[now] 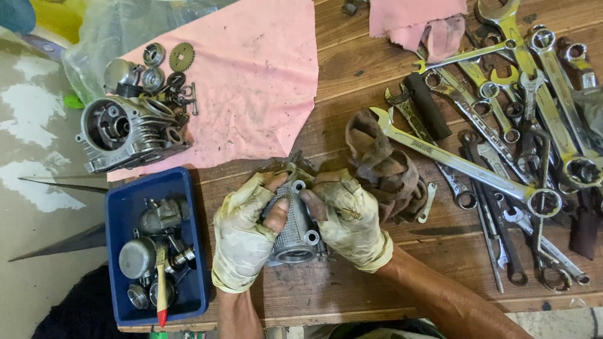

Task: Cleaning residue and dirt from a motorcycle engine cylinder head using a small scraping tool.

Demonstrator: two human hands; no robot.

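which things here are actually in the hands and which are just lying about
In hand:
- finned grey metal engine cylinder, left hand, right hand

Lying about:
- pile of steel spanners
- pink cloth
- blue plastic tray of parts
- grey engine head
- brown rag

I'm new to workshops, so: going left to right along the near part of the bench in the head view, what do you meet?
Blue tray → left hand → finned metal cylinder → right hand → brown rag → spanners.
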